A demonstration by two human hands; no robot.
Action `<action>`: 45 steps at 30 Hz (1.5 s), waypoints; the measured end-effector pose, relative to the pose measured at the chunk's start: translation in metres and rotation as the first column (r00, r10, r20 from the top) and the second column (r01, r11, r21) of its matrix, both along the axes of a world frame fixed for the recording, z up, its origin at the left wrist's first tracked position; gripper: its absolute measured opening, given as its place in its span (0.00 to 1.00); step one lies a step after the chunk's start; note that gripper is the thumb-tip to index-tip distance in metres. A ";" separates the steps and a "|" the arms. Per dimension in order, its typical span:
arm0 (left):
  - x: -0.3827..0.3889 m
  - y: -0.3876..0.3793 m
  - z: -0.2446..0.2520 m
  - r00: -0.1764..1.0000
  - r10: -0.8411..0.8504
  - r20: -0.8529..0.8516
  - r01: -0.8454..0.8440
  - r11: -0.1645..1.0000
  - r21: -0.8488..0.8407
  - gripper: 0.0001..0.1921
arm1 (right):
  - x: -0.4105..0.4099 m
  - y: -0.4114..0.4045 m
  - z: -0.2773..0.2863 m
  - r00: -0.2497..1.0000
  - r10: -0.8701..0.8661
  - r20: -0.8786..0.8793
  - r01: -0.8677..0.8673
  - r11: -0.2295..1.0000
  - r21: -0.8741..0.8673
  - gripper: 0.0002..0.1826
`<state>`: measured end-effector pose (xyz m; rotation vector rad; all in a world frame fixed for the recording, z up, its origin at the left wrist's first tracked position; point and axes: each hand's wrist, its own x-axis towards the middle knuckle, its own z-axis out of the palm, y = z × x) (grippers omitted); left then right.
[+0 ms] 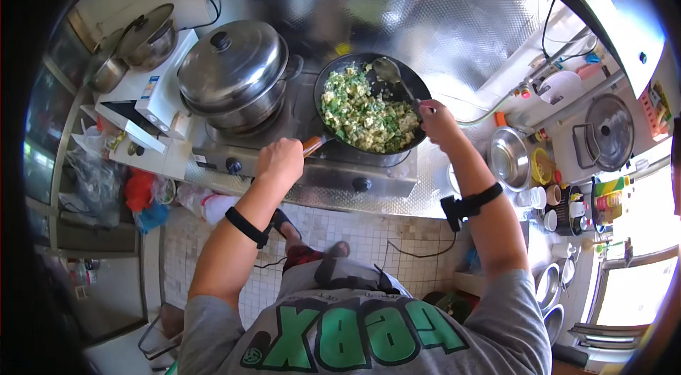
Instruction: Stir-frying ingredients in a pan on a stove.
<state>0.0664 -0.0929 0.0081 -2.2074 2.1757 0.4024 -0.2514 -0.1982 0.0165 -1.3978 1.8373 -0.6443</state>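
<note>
My left hand [280,163] grips the wooden handle [313,146] of a dark frying pan [391,147] over the right side of the gas stove [324,175]. In the pan lies a chopped mix of green vegetable and pale yellow pieces, apparently scrambled egg [367,109]. My right hand [439,122] is closed around the handle of a metal cooking spoon [387,70]. The spoon's bowl rests inside the pan near its far wall, where the dark bottom shows. Whether the pan touches the burner is hidden beneath it.
A large lidded steel pot [234,77] stands on the stove's left side. Farther left, smaller pots [146,40] sit on a white appliance [154,93]. To the right are a steel basin [509,157], several jars [532,198] and a gas hose [487,115]. A range hood edge [601,8] overhangs the upper right.
</note>
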 end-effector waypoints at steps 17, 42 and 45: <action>0.001 -0.005 -0.002 1.000 0.005 0.018 -0.005 1.000 0.026 0.11 | -0.008 0.053 0.039 0.674 0.628 -0.389 -0.703 0.707 -0.077 0.14; 0.001 -0.002 -0.003 1.000 0.017 0.019 -0.018 1.000 0.025 0.10 | 0.051 0.040 0.049 0.860 0.505 -0.072 -0.501 0.862 0.075 0.17; 0.003 -0.001 -0.005 0.999 0.020 0.050 -0.020 1.000 0.003 0.10 | 0.052 0.030 0.066 0.861 0.497 -0.111 -0.472 0.861 0.188 0.17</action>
